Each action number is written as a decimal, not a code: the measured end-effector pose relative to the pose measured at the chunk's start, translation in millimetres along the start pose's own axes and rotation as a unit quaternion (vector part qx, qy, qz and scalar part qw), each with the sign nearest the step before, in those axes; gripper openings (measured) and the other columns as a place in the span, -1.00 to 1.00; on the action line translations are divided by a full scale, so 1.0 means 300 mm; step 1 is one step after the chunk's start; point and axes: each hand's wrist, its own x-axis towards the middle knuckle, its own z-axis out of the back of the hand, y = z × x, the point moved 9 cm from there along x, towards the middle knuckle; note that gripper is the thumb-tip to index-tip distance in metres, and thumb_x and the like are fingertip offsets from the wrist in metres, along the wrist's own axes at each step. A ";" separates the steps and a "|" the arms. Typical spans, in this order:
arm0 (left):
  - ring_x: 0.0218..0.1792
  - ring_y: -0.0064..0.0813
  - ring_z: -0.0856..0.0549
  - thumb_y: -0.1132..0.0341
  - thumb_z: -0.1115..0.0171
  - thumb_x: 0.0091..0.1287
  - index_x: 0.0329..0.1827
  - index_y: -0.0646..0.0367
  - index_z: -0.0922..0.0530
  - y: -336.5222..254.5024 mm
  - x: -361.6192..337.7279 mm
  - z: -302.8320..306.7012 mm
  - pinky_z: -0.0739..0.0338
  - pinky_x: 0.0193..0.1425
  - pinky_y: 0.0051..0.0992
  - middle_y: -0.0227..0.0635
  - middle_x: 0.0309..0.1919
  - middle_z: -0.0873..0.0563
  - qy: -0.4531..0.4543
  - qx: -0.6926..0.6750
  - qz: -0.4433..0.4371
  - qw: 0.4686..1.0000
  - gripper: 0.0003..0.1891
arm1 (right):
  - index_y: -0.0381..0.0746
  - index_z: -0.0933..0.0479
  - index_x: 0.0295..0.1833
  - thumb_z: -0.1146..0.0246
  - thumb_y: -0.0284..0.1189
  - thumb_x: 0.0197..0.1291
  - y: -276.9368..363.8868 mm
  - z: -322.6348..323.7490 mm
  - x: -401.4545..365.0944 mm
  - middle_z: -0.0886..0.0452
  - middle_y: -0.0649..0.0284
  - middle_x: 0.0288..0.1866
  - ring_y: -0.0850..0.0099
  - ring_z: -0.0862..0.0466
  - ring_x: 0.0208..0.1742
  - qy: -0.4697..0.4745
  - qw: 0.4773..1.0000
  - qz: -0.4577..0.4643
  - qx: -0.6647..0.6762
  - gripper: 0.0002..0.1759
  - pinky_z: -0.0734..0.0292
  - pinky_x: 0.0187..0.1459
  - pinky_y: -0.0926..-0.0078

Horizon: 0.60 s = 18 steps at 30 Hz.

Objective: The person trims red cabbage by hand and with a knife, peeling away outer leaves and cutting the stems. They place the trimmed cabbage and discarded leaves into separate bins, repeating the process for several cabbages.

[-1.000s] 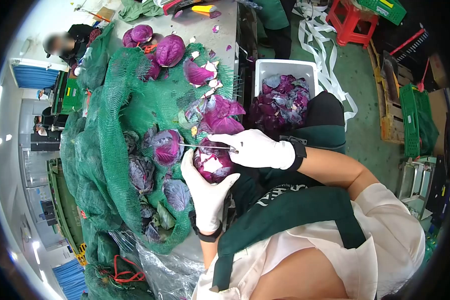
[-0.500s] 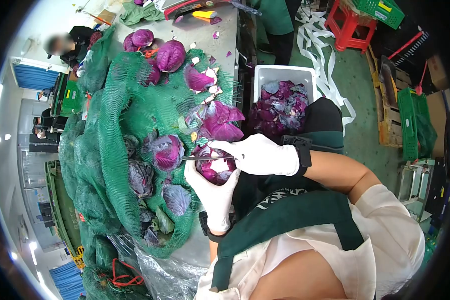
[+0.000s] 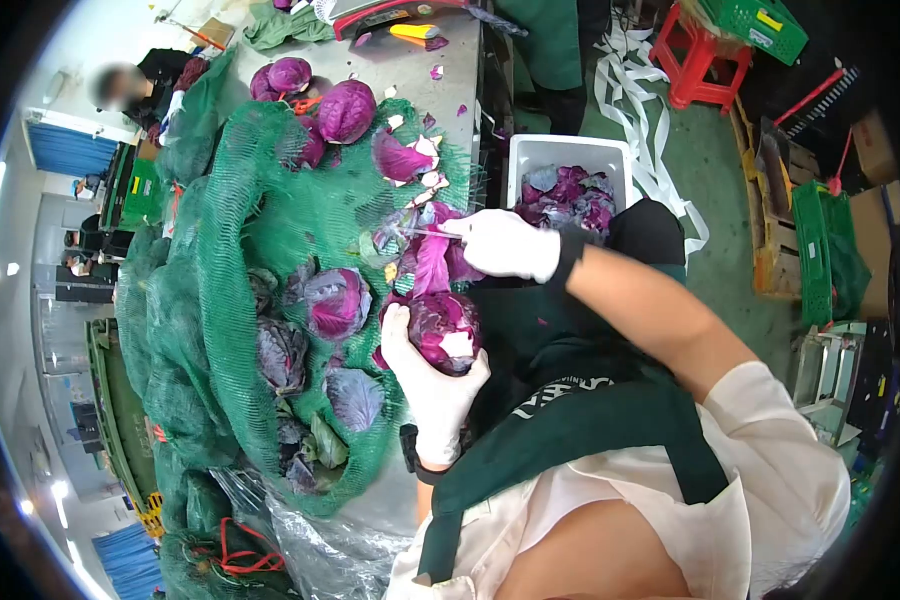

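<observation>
Cupping the red cabbage (image 3: 442,325) from below, my gloved left hand (image 3: 428,385) holds it just in front of my green apron (image 3: 570,430), at the near edge of the desk (image 3: 450,60). The fingers (image 3: 398,335) are clamped up around its left side. Its pale cut stem patch faces down and toward me; the head is roundish, so I cannot tell a clear long axis.

Just beyond it, my gloved right hand (image 3: 505,245) has its fingers shut on a knife (image 3: 415,232). The thin blade lies nearly level, running crosswise, tip toward my left. Below that hand a loose purple leaf (image 3: 430,265) lies on the netting, between the knife and the head I hold.

To my left, a green net sack (image 3: 240,250) sprawls over most of the desk, with more cabbages (image 3: 335,300) resting in its folds close beside my left hand. Trimmed leaf scraps (image 3: 405,155) are scattered further up the netting.

To my right, beside the desk and past my right wrist, a white crate (image 3: 570,150) holds discarded purple leaves. Further off, two whole heads (image 3: 345,110) sit near the desk's far end. On the floor beyond lie white strapping (image 3: 635,90) and a red stool (image 3: 695,40).
</observation>
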 end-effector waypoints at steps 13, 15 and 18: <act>0.37 -0.14 -0.43 0.24 -0.62 -0.02 0.50 0.26 -0.24 0.141 -0.010 0.047 -0.26 0.52 -0.16 -0.07 0.35 -0.40 -0.022 -0.189 0.075 0.979 0.00 | -0.21 -0.53 0.03 -0.38 -0.05 0.20 0.395 0.206 -0.087 -0.67 0.15 -0.41 0.23 -0.71 -0.41 0.020 0.983 -0.049 0.173 -0.50 -0.60 -0.27 0.28; 0.37 -0.08 -0.41 0.26 -0.62 -0.05 0.48 0.26 -0.26 0.119 -0.010 0.028 -0.26 0.51 -0.12 -0.02 0.32 -0.40 -0.026 -0.152 0.043 0.987 -0.01 | -0.21 -0.46 -0.04 -0.38 -0.02 0.19 0.411 0.165 -0.098 -0.64 0.09 -0.42 0.04 -0.70 -0.37 0.035 0.987 -0.067 0.140 -0.49 -0.59 -0.27 0.16; 0.38 -0.04 -0.39 0.25 -0.62 -0.06 0.47 0.27 -0.27 0.074 -0.011 0.033 -0.24 0.51 -0.11 0.01 0.33 -0.38 -0.019 -0.076 0.023 0.997 -0.01 | -0.23 -0.44 -0.04 -0.37 -0.10 0.16 0.363 0.128 -0.103 -0.65 0.08 -0.41 0.03 -0.70 -0.35 0.040 0.983 -0.073 0.161 -0.53 -0.59 -0.26 0.15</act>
